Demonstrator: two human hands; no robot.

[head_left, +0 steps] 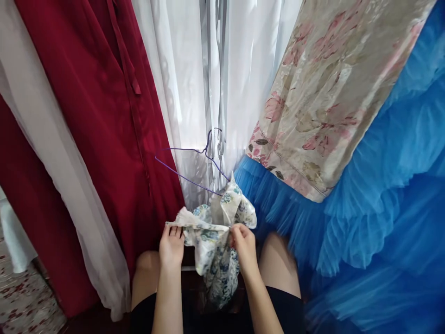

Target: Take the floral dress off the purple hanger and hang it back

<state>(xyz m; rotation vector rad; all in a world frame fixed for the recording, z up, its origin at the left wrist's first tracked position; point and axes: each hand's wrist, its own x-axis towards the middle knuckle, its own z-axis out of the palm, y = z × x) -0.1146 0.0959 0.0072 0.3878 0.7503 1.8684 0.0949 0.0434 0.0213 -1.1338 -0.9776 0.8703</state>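
Observation:
A small white garment with a blue flower print hangs between my two hands over my knees. My left hand is closed on its left edge, fingers curled over the cloth. My right hand pinches the cloth near its middle-right. A thin purple wire hanger hangs just above and behind the garment, and its right end reaches into the cloth. The lower part of the garment droops between my legs.
A dark red garment and a sheer white one hang at the left. White curtains hang behind. At the right hang a beige floral dress and a blue tulle skirt. A patterned rug lies at the lower left.

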